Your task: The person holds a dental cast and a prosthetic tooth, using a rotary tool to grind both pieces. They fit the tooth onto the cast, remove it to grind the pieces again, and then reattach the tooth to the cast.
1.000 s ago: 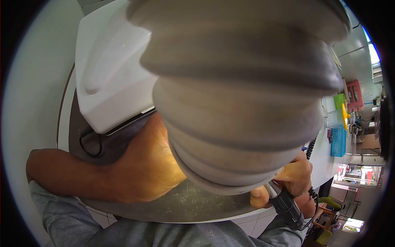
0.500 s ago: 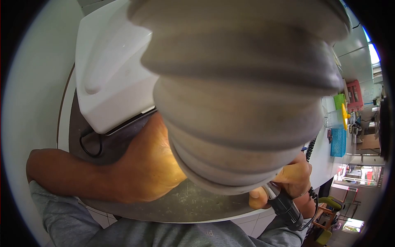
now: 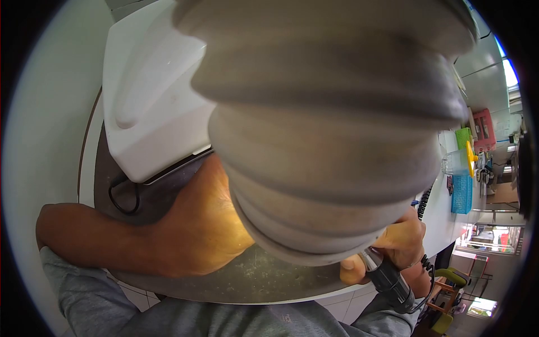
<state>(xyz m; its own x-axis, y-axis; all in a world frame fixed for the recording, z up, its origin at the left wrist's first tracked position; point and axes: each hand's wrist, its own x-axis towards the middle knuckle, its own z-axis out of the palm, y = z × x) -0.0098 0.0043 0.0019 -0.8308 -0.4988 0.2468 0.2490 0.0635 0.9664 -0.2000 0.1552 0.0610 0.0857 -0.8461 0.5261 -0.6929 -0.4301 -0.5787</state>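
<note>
A large, ridged grey hood [image 3: 331, 140], like a lamp shade, fills the middle of the view close to the camera. My left hand [image 3: 219, 236] rests low over the dark tabletop, its fingers hidden behind the hood; warm light falls on its back. To the right, my right hand [image 3: 401, 244] is closed round a rotary handpiece [image 3: 387, 283] with a black body and a silver front part. The handpiece's tip is out of sight behind the hood, and a black cord runs from its rear end.
A white machine housing [image 3: 163, 106] stands at the back left, with a black cable loop [image 3: 124, 196] beside it. The dark table [image 3: 264, 281] has a curved front edge. On the counter to the right are a blue basket [image 3: 461, 195] and a yellow-lidded clear container [image 3: 463, 160].
</note>
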